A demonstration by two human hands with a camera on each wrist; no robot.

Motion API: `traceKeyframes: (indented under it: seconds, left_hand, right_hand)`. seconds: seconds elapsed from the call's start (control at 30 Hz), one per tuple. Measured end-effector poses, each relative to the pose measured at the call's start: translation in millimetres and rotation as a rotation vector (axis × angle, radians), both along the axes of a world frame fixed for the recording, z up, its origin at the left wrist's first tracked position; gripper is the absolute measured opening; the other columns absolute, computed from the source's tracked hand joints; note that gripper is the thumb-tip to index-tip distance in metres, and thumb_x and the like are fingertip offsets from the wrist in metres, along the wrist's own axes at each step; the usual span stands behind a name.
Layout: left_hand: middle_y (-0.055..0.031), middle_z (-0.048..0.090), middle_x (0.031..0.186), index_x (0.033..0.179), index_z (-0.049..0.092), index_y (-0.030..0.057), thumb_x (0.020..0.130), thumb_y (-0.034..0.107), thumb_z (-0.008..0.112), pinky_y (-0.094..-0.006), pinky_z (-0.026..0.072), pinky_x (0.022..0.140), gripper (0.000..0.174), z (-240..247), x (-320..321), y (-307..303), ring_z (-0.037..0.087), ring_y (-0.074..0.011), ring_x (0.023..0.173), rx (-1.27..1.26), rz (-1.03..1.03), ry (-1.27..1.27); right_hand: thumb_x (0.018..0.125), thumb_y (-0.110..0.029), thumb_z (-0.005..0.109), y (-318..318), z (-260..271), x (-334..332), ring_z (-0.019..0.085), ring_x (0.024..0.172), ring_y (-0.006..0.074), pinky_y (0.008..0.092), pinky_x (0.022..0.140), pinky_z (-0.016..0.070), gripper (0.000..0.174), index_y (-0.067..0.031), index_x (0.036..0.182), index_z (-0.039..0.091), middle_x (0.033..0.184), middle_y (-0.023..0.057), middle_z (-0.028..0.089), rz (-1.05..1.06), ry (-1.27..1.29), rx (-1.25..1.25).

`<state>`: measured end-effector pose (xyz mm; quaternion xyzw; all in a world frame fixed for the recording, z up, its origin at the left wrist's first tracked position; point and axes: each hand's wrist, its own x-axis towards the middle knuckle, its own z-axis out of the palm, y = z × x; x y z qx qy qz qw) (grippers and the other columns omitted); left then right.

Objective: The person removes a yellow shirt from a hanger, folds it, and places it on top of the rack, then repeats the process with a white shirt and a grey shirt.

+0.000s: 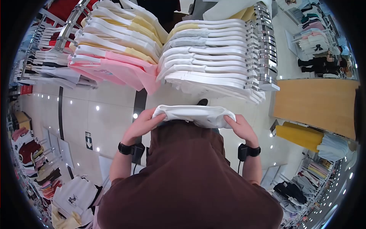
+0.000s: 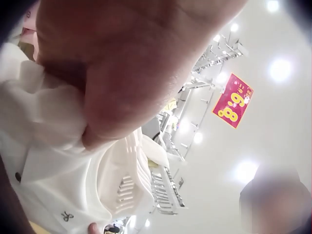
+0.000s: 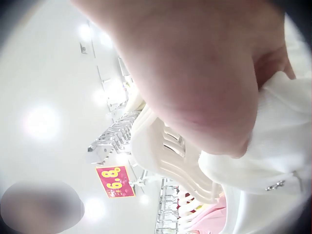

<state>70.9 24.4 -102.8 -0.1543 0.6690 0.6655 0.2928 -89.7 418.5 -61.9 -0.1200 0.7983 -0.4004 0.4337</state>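
Observation:
A white garment (image 1: pixel 194 113) is stretched level between both hands, in front of the brown shirt. The left hand (image 1: pixel 145 123) grips its left end, thumb on top; the right hand (image 1: pixel 241 128) pinches its right end. In the left wrist view the left hand (image 2: pixel 122 63) holds bunched white cloth (image 2: pixel 44 117), and a small dark mark shows lower on the fabric. In the right wrist view the right hand (image 3: pixel 195 73) holds the white cloth (image 3: pixel 282 126), with a small dark print near its lower part. The fingers beneath the cloth are mostly hidden.
Ahead hang white garments on hangers (image 1: pixel 209 65) along a chrome rail (image 1: pixel 267 49), with pink (image 1: pixel 114 68) and yellow ones to their left. A wooden panel (image 1: pixel 316 107) stands at right, near a yellow cloth (image 1: pixel 299 136). More clothes racks line both sides of the tiled floor (image 1: pixel 110 110).

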Motion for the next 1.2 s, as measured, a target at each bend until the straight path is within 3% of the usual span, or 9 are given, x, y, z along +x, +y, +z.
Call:
traceKeyframes:
  seconds: [0.07,0.13,0.33,0.5,0.87,0.97,1.03,1.13,1.2]
  left_hand:
    - [-0.0022,0.071,0.127,0.146,0.062,0.0019,0.114,0.027,0.057,-0.0287,0.0511,0.098,0.041,12,-2,21,0.062,-0.0089,0.112,-0.007,0.053,0.068]
    - [0.0004,0.066,0.107,0.142,0.064,0.0024,0.113,0.026,0.059,-0.0266,0.0482,0.082,0.038,19,-7,42,0.055,-0.0059,0.094,0.173,0.306,0.239]
    - [-0.0017,0.066,0.110,0.136,0.058,0.0019,0.111,0.023,0.062,-0.0285,0.0501,0.088,0.033,48,-26,88,0.059,-0.0084,0.101,0.190,0.307,0.263]
    - [0.0008,0.061,0.112,0.133,0.055,0.0047,0.110,0.014,0.064,-0.0257,0.0477,0.089,0.027,58,-40,111,0.055,-0.0048,0.102,0.168,0.340,0.374]
    - [-0.0010,0.059,0.118,0.131,0.053,0.0052,0.105,0.009,0.065,-0.0279,0.0476,0.093,0.028,50,-33,112,0.054,-0.0075,0.106,0.193,0.314,0.477]
    - [-0.0092,0.062,0.108,0.121,0.054,0.0022,0.100,0.005,0.065,-0.0343,0.0521,0.089,0.023,68,-32,111,0.061,-0.0144,0.098,0.082,0.304,0.492]
    - [-0.0156,0.062,0.118,0.132,0.053,-0.0010,0.095,0.000,0.062,-0.0379,0.0526,0.097,0.038,80,-31,107,0.065,-0.0231,0.109,0.108,0.110,0.555]
    - [-0.0210,0.060,0.129,0.150,0.047,-0.0022,0.091,-0.003,0.061,-0.0400,0.0520,0.103,0.061,79,-34,107,0.064,-0.0332,0.119,-0.115,-0.011,0.852]
    - [-0.0242,0.057,0.134,0.163,0.039,0.0000,0.090,-0.004,0.059,-0.0416,0.0529,0.101,0.076,84,-32,102,0.062,-0.0383,0.120,-0.117,-0.099,0.836]
  right_hand:
    - [0.113,-0.036,0.056,-10,14,3,0.064,0.089,0.0168,0.0371,0.085,0.0535,0.045,0.0040,0.123,0.073,0.098,0.0090,0.076,-0.018,0.047,0.006]
    - [0.113,-0.034,0.056,-15,23,8,0.063,0.086,0.0159,0.0366,0.082,0.0540,0.042,0.0042,0.123,0.072,0.096,0.0092,0.075,-0.042,0.118,0.063]
    - [0.113,-0.031,0.057,-49,19,42,0.064,0.086,0.0150,0.0357,0.080,0.0542,0.040,0.0047,0.124,0.070,0.093,0.0105,0.075,-0.178,0.106,-0.193]
    - [0.113,-0.021,0.051,-79,24,55,0.065,0.126,0.0322,0.0411,0.109,0.0482,0.042,0.0058,0.145,0.058,0.140,0.0227,0.067,-0.111,0.152,-0.355]
    - [0.109,-0.015,0.056,-78,29,53,0.062,0.130,0.0237,0.0389,0.113,0.0459,0.047,0.0020,0.153,0.053,0.142,0.0154,0.066,-0.102,-0.018,-0.416]
    - [0.104,-0.019,0.067,-80,30,52,0.061,0.131,0.0226,0.0399,0.114,0.0461,0.054,0.0002,0.153,0.053,0.145,0.0136,0.064,-0.039,0.025,-0.518]
    - [0.093,-0.022,0.084,-83,28,51,0.062,0.129,0.0210,0.0405,0.111,0.0494,0.063,-0.0010,0.146,0.058,0.140,0.0116,0.066,-0.026,-0.074,-0.591]
    - [0.093,-0.020,0.084,-84,39,45,0.065,0.125,0.0203,0.0389,0.107,0.0521,0.059,-0.0001,0.143,0.060,0.133,0.0100,0.069,0.036,-0.039,-0.485]
    - [0.099,-0.021,0.079,-85,40,47,0.066,0.121,0.0191,0.0374,0.104,0.0535,0.051,0.0002,0.141,0.061,0.129,0.0088,0.071,-0.013,-0.036,-0.499]
